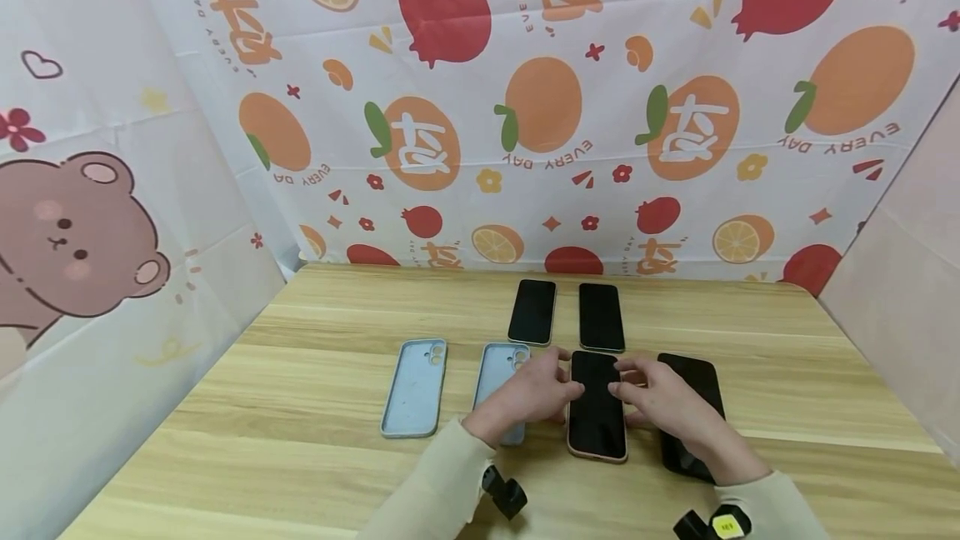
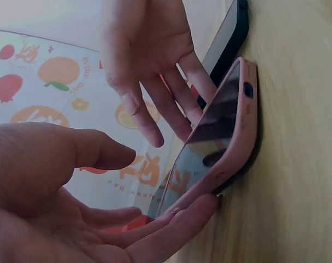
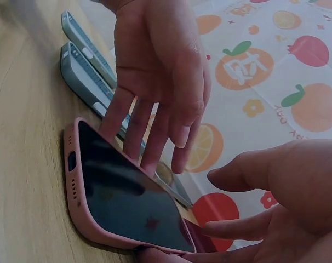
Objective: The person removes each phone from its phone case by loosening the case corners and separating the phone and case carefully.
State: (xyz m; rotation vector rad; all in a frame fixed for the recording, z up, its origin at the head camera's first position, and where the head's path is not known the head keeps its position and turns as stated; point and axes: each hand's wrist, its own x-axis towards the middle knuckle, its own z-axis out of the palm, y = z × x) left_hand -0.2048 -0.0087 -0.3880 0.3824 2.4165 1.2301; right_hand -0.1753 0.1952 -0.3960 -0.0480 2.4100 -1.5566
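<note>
Head view: forward, down; wrist views: close, sharing phone (image 3: 133, 192).

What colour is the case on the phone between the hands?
Pink case, clearest in the right wrist view.

We can't see all of the blue case (image 1: 495, 367) just left of the pink-cased phone (image 1: 597, 411), left hand (image 1: 536, 390) blocks it, and the right hand (image 1: 663, 394) hides some of the black phone (image 1: 699, 375) on the pink one's right

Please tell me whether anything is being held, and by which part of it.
Nothing appears gripped: the left hand and right hand touch opposite long sides of the pink-cased phone with their fingers, thumbs clear of it.
</note>
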